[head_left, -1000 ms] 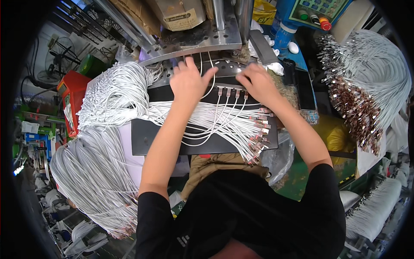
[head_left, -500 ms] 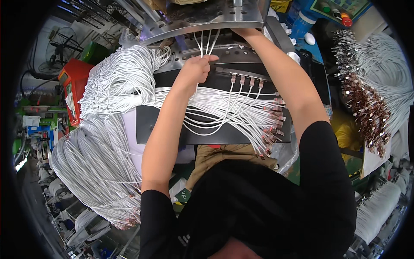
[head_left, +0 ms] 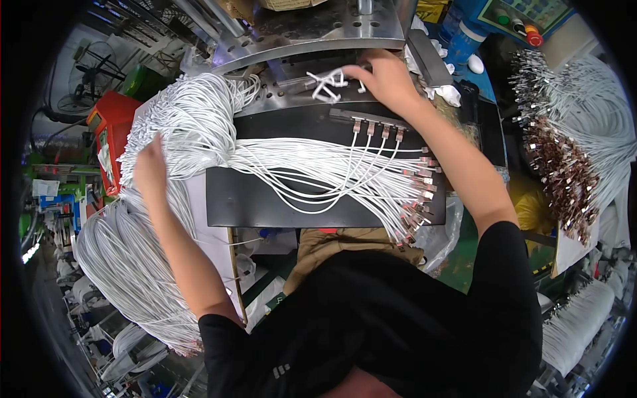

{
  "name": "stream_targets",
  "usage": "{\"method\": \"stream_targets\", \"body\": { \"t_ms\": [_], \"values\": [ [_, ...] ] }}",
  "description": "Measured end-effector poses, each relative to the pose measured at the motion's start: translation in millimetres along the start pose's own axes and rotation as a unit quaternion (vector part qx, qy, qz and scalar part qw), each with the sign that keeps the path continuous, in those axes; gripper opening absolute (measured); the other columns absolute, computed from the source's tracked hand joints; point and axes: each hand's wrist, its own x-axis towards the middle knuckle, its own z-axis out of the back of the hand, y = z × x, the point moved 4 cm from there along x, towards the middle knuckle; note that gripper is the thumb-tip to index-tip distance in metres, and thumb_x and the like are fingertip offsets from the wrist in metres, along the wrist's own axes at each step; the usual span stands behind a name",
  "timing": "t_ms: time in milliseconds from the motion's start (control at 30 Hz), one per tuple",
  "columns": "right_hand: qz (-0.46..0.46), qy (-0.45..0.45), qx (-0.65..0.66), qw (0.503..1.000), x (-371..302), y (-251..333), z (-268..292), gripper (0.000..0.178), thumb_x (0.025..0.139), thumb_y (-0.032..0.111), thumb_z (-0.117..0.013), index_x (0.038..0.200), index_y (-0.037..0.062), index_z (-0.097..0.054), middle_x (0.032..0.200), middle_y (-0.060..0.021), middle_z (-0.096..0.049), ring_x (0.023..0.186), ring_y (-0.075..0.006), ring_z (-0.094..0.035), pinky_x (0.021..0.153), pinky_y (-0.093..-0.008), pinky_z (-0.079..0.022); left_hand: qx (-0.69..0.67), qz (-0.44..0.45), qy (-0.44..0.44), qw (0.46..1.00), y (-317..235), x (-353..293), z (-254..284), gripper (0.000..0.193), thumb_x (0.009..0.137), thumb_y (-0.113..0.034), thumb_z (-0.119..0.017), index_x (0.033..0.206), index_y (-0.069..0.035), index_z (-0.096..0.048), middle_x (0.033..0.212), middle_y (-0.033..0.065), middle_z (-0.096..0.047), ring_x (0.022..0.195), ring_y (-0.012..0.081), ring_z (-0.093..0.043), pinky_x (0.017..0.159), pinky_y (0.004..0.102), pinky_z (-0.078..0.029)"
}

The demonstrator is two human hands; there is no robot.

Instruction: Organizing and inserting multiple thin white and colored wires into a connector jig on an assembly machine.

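Note:
My right hand (head_left: pixel 390 78) is under the metal press plate, its fingers closed on a white branched plastic piece (head_left: pixel 327 86) that looks like a moulding sprue. My left hand (head_left: pixel 151 162), smeared by motion, is at the edge of a large heap of white cables (head_left: pixel 192 113); its grip cannot be made out. Between my arms, a bundle of white cables (head_left: pixel 292 156) lies across a black board (head_left: pixel 245 202), metal connectors (head_left: pixel 418 192) at its right end. Several cable connectors sit in a dark slotted bar (head_left: pixel 342 114) behind the bundle.
A perforated steel plate (head_left: pixel 312 41) overhangs the work area. Left stand a red bin (head_left: pixel 106 129) and a hanging bunch of grey-white cables (head_left: pixel 133 272). Far right hang more cables with connectors (head_left: pixel 564 166). A control panel with a red button (head_left: pixel 533 35) stands at the back right.
My left hand has let go of several cables under the press and swung left to the heap. My right hand, hidden under the plate before, has come out with the white plastic piece.

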Motion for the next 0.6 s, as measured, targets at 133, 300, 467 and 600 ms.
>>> {"method": "stream_targets", "body": {
  "t_ms": [133,300,467,600],
  "values": [
    [0.044,-0.015,-0.092,0.995,-36.2,18.3,35.8,0.034,0.088,0.024,-0.071,0.116,0.0049,-0.068,0.101,-0.0150,-0.063,0.085,-0.0355,-0.061,0.078,-0.0439,-0.048,-0.254,-0.345,0.095,0.899,-169.2,-154.8,-22.5,0.016,0.089,-0.007,-0.061,0.104,-0.004,-0.066,0.097,0.0154,-0.066,0.093,0.0341,-0.065,0.086,0.0445,-0.051],
    [-0.137,0.178,0.067,0.972,-71.9,38.1,83.5,0.030,0.087,0.017,-0.072,0.114,0.0051,-0.068,0.093,-0.0138,-0.059,0.084,-0.0314,-0.059,0.079,-0.0409,-0.047,-0.318,-0.530,-0.049,0.785,-239.8,-227.4,-35.6,0.023,0.083,-0.015,-0.073,0.102,-0.007,-0.063,0.102,0.0079,-0.064,0.094,0.0291,-0.062,0.083,0.0382,-0.051],
    [-0.055,0.195,0.008,0.979,-90.0,28.2,69.9,0.027,0.093,0.017,-0.066,0.115,0.0020,-0.067,0.093,-0.0144,-0.058,0.089,-0.0309,-0.060,0.081,-0.0389,-0.046,-0.292,-0.497,-0.034,0.816,-257.8,-220.5,-43.2,0.018,0.084,-0.019,-0.072,0.094,-0.007,-0.061,0.100,0.0058,-0.062,0.092,0.0255,-0.060,0.078,0.0365,-0.052],
    [-0.082,0.105,0.105,0.985,-49.5,16.9,36.4,0.027,0.096,0.021,-0.063,0.114,0.0011,-0.067,0.098,-0.0173,-0.062,0.094,-0.0343,-0.062,0.084,-0.0397,-0.048,-0.243,-0.491,-0.037,0.836,-252.8,-207.7,-47.6,0.016,0.086,-0.020,-0.071,0.086,-0.007,-0.062,0.091,0.0072,-0.062,0.085,0.0248,-0.060,0.074,0.0352,-0.052]
  ]
}}
